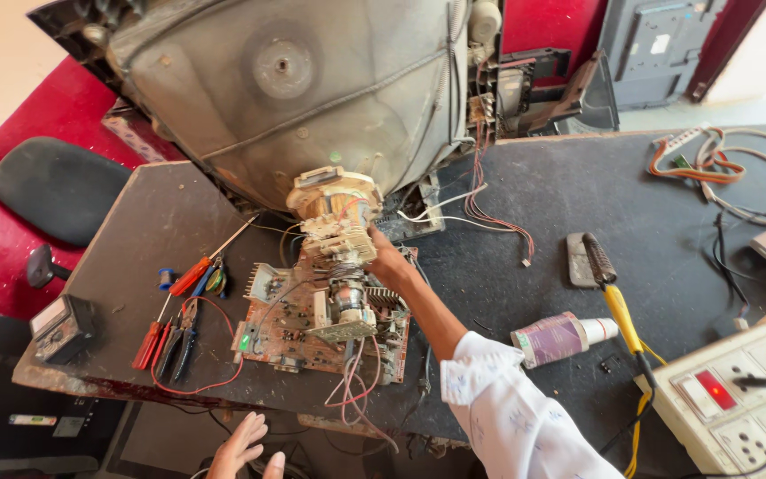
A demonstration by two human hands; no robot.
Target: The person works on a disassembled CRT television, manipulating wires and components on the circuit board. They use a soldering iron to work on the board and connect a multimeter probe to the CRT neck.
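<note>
A big grey picture tube (294, 98) lies on the dark workbench (525, 195) with its neck pointing towards me. A cream deflection yoke (334, 213) with copper windings sits on that neck. My right hand (392, 263), arm in a white patterned sleeve, reaches in from the lower right and grips the yoke's right side; its fingertips are hidden behind the yoke. Below the neck lies a brown circuit board (299, 333) with loose red and white wires. My left hand (241, 448) hovers below the bench's front edge, fingers spread, holding nothing.
Red-handled screwdrivers (183, 284), pliers (175, 341) and a multimeter (62, 324) lie at the left. A yellow-handled soldering iron (621, 306), a purple-labelled tube (560, 337) and a white socket board (738, 399) are at the right. Tangled cables (711, 164) lie far right; a black stool (59, 186) stands left.
</note>
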